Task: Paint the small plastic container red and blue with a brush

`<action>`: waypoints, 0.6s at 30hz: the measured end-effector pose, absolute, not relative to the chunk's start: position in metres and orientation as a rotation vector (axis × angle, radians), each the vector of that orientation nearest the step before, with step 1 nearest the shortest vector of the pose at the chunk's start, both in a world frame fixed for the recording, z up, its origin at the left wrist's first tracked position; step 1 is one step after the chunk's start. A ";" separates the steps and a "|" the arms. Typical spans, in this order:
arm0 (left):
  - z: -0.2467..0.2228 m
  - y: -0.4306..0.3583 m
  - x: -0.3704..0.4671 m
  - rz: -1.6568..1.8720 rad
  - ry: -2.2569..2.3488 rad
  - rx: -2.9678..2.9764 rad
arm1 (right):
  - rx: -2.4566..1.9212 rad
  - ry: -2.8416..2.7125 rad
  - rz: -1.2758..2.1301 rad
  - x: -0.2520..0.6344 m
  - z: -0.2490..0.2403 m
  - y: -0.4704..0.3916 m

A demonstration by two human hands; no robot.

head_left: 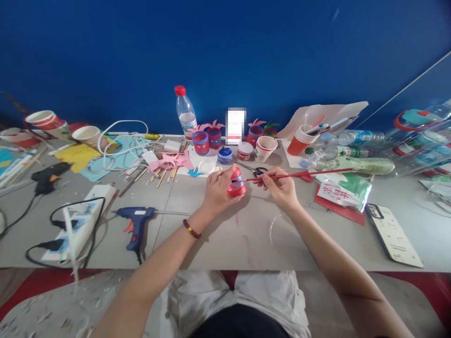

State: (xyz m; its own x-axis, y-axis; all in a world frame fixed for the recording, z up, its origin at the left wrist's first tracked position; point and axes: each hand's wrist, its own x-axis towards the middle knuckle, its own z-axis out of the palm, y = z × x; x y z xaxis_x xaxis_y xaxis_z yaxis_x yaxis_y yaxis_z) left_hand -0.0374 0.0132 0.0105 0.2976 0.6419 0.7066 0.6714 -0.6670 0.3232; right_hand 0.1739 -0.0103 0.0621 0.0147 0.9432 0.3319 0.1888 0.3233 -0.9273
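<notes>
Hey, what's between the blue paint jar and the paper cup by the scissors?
In the head view, a small red-and-white jar stands between the blue paint jar and the paper cup.

The little red and purple pot [237, 191] looks smooth and shiny. The tall bottle [185, 111] is clear, shiny plastic. Over here I see dull pink paper scraps [172, 162] by plain wood sticks [161, 179]. The blue glue gun [136, 215] is plastic. The table [225, 249] looks smooth, not shiny. The trousers [271, 300] are wrinkly cloth.
</notes>
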 end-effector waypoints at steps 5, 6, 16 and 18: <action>0.010 0.013 -0.037 -1.340 -1.230 -2.504 | -1.127 -1.472 0.800 0.174 0.062 -0.009; 0.010 0.013 -0.036 -1.330 -1.233 -2.501 | -1.129 -1.473 0.795 0.174 0.062 -0.009; 0.011 0.013 -0.037 -1.274 -1.259 -2.492 | -1.173 -1.439 0.739 0.174 0.072 -0.011; 0.012 0.013 -0.037 -1.268 -1.275 -2.487 | -1.179 -1.426 0.716 0.176 0.073 -0.011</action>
State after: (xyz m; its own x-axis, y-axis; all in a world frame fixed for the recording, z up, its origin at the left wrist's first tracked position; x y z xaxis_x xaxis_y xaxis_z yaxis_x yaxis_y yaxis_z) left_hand -0.0371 0.0127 0.0118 0.3141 0.6426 0.6988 0.7023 -0.6526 0.2844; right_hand 0.1764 -0.0105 0.0730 0.0935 0.9292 0.3576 0.2677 0.3225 -0.9079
